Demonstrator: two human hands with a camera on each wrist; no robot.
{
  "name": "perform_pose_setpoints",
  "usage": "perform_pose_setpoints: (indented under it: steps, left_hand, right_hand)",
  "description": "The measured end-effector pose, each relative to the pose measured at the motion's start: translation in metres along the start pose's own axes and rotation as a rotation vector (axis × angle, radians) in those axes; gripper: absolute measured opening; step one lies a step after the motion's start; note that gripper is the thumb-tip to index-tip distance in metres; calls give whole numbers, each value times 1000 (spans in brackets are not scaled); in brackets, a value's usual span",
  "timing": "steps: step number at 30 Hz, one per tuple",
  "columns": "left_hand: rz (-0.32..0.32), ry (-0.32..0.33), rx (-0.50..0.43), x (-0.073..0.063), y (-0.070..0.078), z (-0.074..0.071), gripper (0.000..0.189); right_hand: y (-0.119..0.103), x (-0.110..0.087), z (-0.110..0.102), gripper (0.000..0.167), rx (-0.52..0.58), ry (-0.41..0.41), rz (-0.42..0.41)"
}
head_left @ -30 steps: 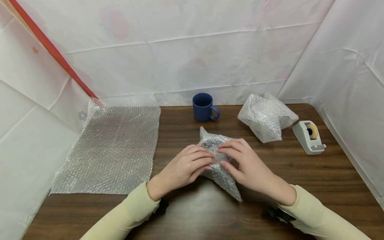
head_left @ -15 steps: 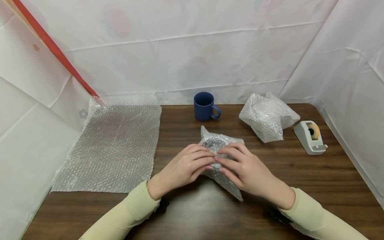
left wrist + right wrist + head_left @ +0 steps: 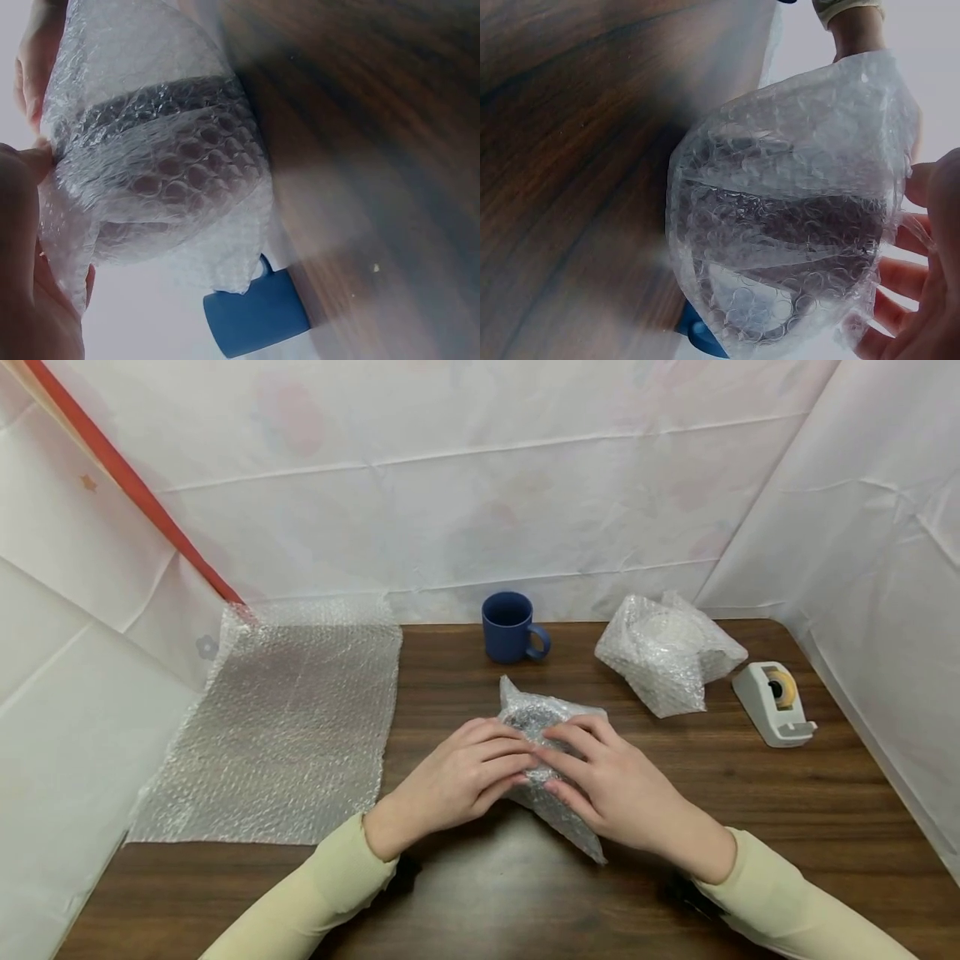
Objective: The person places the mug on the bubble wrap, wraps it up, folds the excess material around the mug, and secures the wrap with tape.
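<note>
A bundle of clear bubble wrap point(image 3: 558, 814) stands on the table in front of me, with something dark-banded and rounded inside that shows only dimly through the bubbles. My left hand point(image 3: 468, 772) holds its top from the left, and the wrap's loose edge passes between thumb and fingers in the left wrist view. From the right, my right hand point(image 3: 615, 781) grips the same gathered top with bent fingers; its thumb and fingers point(image 3: 900, 277) lie against the wrap in the right wrist view. The fingertips of both hands nearly meet over the bundle. Wrap corners stick out at back and front.
Behind the bundle stands a blue mug point(image 3: 506, 631), handle to the right. A second bubble-wrapped bundle point(image 3: 660, 652) sits at back right, beside a white tape dispenser point(image 3: 772, 706). A flat bubble wrap sheet point(image 3: 285, 735) covers the table's left side. White cloth point(image 3: 465, 510) hangs behind.
My right fingers have shifted slightly left and down over the bundle's top, closer to the left fingertips. The left hand stays in place, and so do the surrounding things.
</note>
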State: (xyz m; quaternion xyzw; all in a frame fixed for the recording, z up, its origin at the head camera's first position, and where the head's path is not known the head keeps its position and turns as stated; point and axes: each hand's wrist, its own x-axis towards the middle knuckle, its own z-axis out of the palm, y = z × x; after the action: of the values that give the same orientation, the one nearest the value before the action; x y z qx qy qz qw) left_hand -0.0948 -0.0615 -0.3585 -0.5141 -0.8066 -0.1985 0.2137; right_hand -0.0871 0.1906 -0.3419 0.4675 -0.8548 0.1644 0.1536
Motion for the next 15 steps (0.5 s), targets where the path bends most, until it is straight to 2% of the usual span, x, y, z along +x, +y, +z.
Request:
perform_pose_setpoints:
  steps: [4,8,10,15]
  left_hand:
    - [4,39,21,0,0,-2,25]
    - [-21,71,12,-1,-3,-4,33]
    - [-24,49,14,-1,-5,-5,41]
    - [-33,-65,39,-1,-9,-4,48]
  right_hand:
    - [0,1,2,47,-29,23,-39]
    - [0,2,3,45,-41,28,-56]
    - [0,2,3,43,-41,22,-56]
    - [0,1,2,41,-37,-9,-33]
